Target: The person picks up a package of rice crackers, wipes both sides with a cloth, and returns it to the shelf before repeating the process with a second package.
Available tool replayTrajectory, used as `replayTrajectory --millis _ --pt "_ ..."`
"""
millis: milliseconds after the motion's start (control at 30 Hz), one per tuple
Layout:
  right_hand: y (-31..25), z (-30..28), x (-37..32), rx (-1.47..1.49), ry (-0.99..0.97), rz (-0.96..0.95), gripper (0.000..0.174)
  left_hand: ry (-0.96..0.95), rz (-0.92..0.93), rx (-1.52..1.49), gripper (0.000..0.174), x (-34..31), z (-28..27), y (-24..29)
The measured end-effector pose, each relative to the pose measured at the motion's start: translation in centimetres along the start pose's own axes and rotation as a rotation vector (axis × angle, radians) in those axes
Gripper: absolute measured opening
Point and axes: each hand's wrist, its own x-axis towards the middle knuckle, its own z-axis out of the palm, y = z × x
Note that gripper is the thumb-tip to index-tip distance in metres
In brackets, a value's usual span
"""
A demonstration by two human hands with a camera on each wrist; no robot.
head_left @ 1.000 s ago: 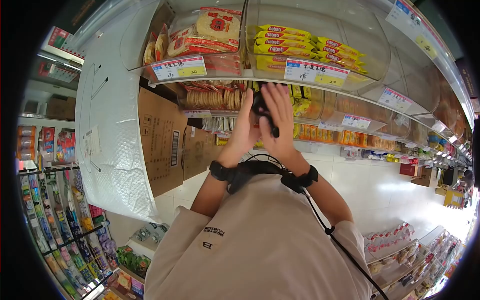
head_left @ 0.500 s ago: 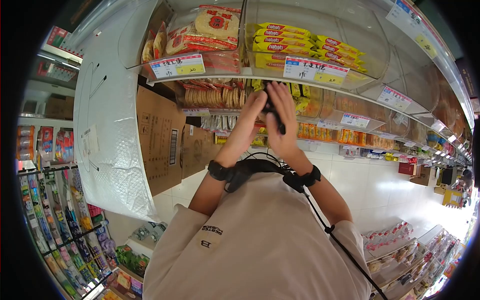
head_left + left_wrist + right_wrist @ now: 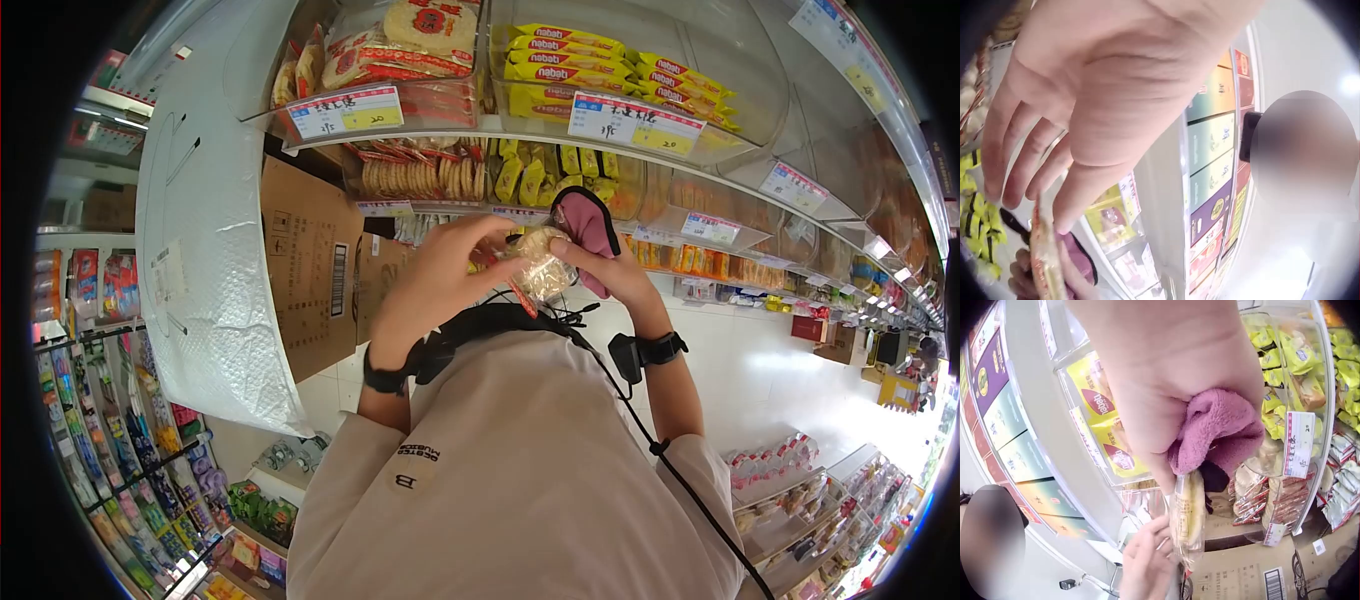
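A clear packet of round pale crackers with red print (image 3: 543,268) is between the two hands in the head view. The left hand (image 3: 440,275) pinches one edge of it between thumb and fingers, as the left wrist view shows at the packet's top end (image 3: 1044,250). The right hand (image 3: 625,272) holds the packet's other side with its thumb, and a bunched pink cloth with a black edge (image 3: 588,228) lies in the same hand. In the right wrist view the cloth (image 3: 1219,428) covers part of the right fingers, above the packet (image 3: 1187,515).
Ahead, clear shelf bins hold cracker packets (image 3: 430,28) and yellow wafer packs (image 3: 565,60), with price labels (image 3: 345,112) along the front. A cardboard box (image 3: 305,270) and a silvery padded panel (image 3: 215,300) stand at the left. More snack shelves (image 3: 800,510) are at the lower right.
The palms, earlier close together around a dark item, have moved apart and lower. The cracker packet now shows between the hands, and pink cloth shows in the right hand.
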Motion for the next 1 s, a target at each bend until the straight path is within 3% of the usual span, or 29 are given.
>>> replayTrajectory --millis 67,133,167,267,367,433,533,600,700,800,867,900,967,1000 --pt "0.1 -0.2 -0.2 -0.036 0.089 -0.011 0.057 0.116 0.060 0.136 0.029 -1.3 -1.5 1.5" --pt "0.1 -0.2 -0.5 -0.064 0.174 -0.063 0.049 0.356 0.261 0.080 0.017 -3.3 -2.6 3.2" --pt "0.5 -0.5 -0.5 -0.056 0.184 -0.053 0.047 0.558 0.413 -0.136 0.013 -4.0 -2.2 4.2" --pt "1.1 -0.8 -0.6 0.015 0.242 -0.016 0.037 0.785 0.955 -0.311 0.020 -6.7 -3.3 3.7" --pt "0.5 -0.7 -1.0 0.137 0.285 0.123 0.027 0.639 1.204 -0.300 0.025 -8.0 -5.1 7.5" --pt "0.8 -0.2 -0.7 0.213 0.380 0.054 0.021 0.503 1.297 -0.370 0.029 -6.5 -4.9 10.2" --pt "1.6 -0.5 -0.3 0.293 0.400 0.034 0.021 0.547 1.266 -0.444 0.025 -5.6 -4.1 11.0" --pt "2.3 -0.6 0.0 0.330 0.415 0.010 0.021 0.547 1.170 -0.280 0.022 -7.3 -5.1 10.2" --pt "2.2 -0.5 0.2 0.345 0.418 0.017 0.023 0.601 1.067 -0.281 0.023 -8.7 -4.3 10.7" --pt "2.1 -1.1 -0.2 0.315 0.393 0.088 0.036 0.466 0.992 -0.308 0.025 -8.5 -4.9 11.1" --pt "2.5 -1.1 0.0 0.328 0.380 0.047 0.037 0.514 0.993 -0.322 0.026 -8.4 -4.7 11.2" --pt "2.4 -1.1 0.0 0.341 0.377 0.032 0.036 0.643 1.014 -0.346 0.027 -8.3 -3.8 11.3" --pt "1.8 -0.8 -0.2 0.366 0.372 0.031 0.033 0.688 1.045 -0.357 0.029 -8.3 -3.6 11.2" --pt "1.5 -0.7 -0.4 0.377 0.370 0.045 0.032 0.604 1.057 -0.345 0.031 -8.3 -4.2 10.8"
